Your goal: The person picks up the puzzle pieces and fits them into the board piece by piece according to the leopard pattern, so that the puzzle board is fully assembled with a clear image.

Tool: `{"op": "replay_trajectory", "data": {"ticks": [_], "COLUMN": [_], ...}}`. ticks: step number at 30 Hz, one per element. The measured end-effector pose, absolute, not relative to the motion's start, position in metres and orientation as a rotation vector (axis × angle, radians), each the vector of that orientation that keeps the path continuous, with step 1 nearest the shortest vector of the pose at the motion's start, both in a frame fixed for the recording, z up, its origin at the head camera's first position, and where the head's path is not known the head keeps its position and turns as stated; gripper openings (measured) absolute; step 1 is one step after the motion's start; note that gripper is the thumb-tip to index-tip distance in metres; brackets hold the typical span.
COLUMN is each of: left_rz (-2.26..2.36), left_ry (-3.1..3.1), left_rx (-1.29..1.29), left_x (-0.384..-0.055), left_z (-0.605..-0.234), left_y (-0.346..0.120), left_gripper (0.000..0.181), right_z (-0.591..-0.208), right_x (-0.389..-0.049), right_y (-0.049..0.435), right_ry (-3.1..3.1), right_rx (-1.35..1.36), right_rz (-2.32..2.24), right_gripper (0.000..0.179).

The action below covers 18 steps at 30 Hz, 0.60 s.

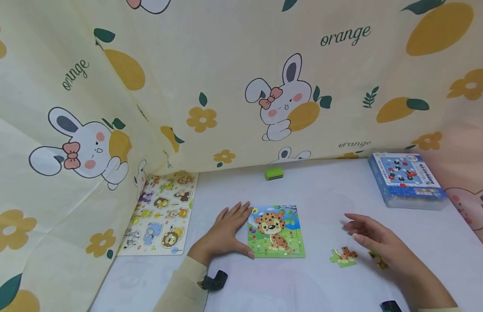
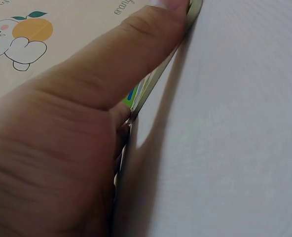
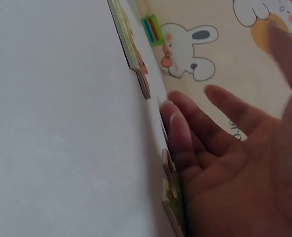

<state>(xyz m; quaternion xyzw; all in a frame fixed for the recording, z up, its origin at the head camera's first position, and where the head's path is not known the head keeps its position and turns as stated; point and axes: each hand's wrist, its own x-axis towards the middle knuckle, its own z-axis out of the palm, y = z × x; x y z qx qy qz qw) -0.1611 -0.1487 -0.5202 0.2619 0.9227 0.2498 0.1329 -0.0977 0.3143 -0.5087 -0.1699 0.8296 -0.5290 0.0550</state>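
Note:
A square leopard puzzle board (image 1: 276, 232) lies flat on the white table, with green grass and blue sky in its picture. My left hand (image 1: 230, 234) rests at the board's left side, fingers spread, thumb near the lower left corner. To the right lie a loose puzzle piece (image 1: 344, 257) with leopard print on green and a second puzzle piece (image 1: 379, 260), partly hidden under my right hand (image 1: 382, 242). That hand hovers sideways with loosely bent fingers and nothing in them. In the right wrist view, a puzzle piece (image 3: 173, 197) sits beside the palm (image 3: 230, 173).
An animal sticker-like board (image 1: 167, 216) lies at the left, partly behind the patterned curtain (image 1: 226, 86). A small green striped block (image 1: 274, 174) sits near the back edge. At the back right stands a blue-and-white box (image 1: 407, 180).

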Motion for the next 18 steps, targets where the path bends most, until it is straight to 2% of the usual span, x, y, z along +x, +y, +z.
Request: {"op": "replay_trajectory", "data": {"ticks": [5,7,12,18], "left_rz": [0.722,0.713,0.71,0.708], "left_ry": [2.673,2.674,2.67,2.677], "left_rx": [0.777,0.786,0.797,0.797], "left_x": [-0.16,-0.161,-0.161,-0.163], "left_z": [-0.519,-0.519,-0.518,-0.521], "left_y": [-0.149,-0.15,-0.15,-0.151], "left_gripper": [0.144,0.145,0.147,0.148], "right_z": [-0.508,-0.509,-0.508,-0.502], "right_x": [-0.095,-0.094,-0.093,-0.09], "right_y": [0.313,0.312,0.308,0.298], "right_ry": [2.556,2.566,2.59,2.568], "right_rx": [-0.502,-0.556,-0.643,-0.572], "right_rz": [-1.424,-1.364,-1.217,-1.187], "right_gripper": [0.065,0.066,0.051,0.037]}}
